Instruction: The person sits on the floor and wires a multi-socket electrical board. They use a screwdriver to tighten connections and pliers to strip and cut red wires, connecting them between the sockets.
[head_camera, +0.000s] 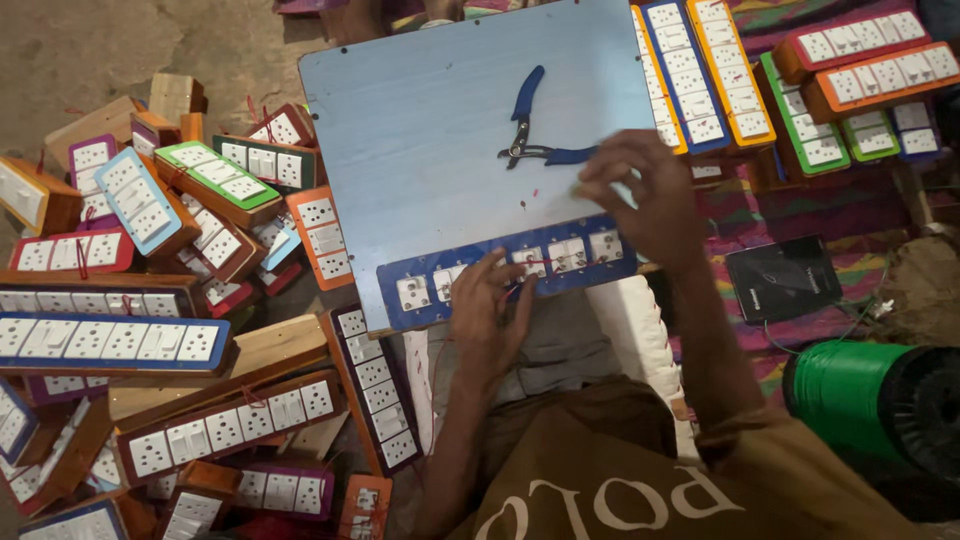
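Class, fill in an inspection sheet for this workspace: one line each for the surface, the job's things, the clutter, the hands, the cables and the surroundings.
Surface: light blue board, tilted on the person's lap, mostly bare.
Job's things: blue switch panel with white sockets along the board's near edge; blue-handled pliers lying on the board.
Clutter: heaped switch boxes in many colours on the left; more panels at upper right.
Hands: left hand rests on the panel, fingers spread; right hand bent over the panel's far end beside the pliers.
Cables: red wire across the panel.
Surroundings: green spool, black phone, patterned cloth.
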